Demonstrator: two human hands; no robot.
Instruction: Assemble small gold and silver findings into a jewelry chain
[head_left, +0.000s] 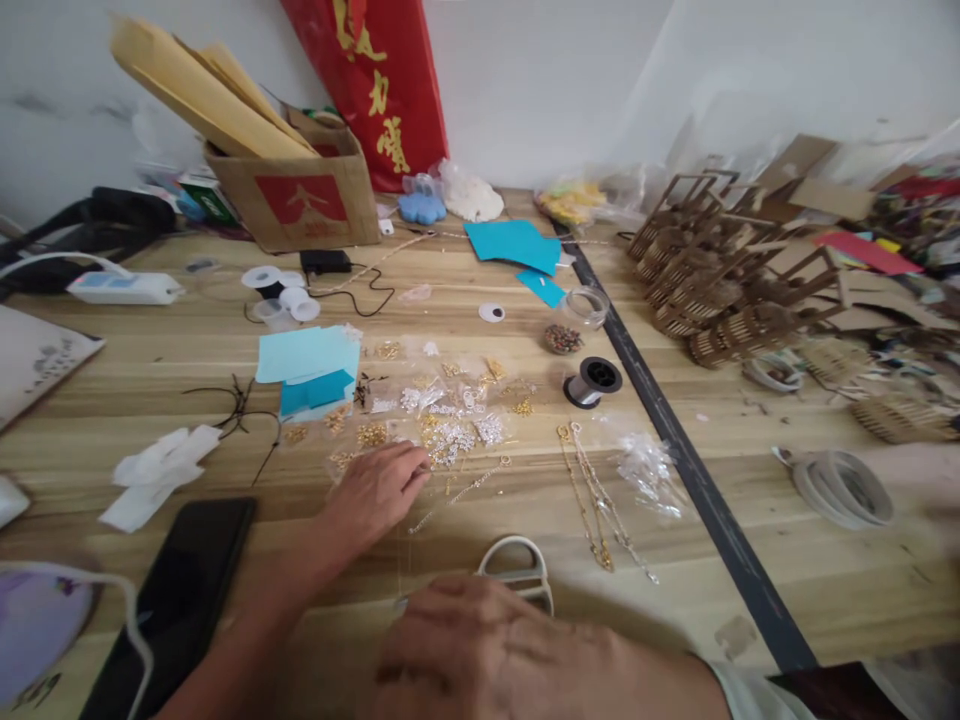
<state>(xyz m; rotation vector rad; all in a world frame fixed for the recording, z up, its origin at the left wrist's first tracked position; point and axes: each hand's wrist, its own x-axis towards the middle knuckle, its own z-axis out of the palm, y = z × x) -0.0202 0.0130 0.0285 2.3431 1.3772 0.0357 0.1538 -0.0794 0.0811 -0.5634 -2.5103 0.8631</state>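
Note:
My left hand [386,485] is at the near edge of several small clear bags of gold and silver beads, fingers curled together at the tips. Whatever they pinch, if anything, is hidden. Gold beads [373,434] lie just beyond it and silver beads [450,440] to its right. A short chain [480,482] lies by its fingertips. Closer to me, my right hand [480,640] is closed, its back toward the camera and its fingertips hidden. White-handled scissors [517,577] show partly behind it; I cannot tell whether it touches them. A thin thread or wire runs down toward this hand.
A wire spool [592,383], finished-looking chains [592,490] and a clear plastic heap [649,472] lie to the right. Teal sheets [307,355] and a black phone [180,590] lie left. Brown lattice baskets [720,280] crowd the right back, past a dark strip [675,430].

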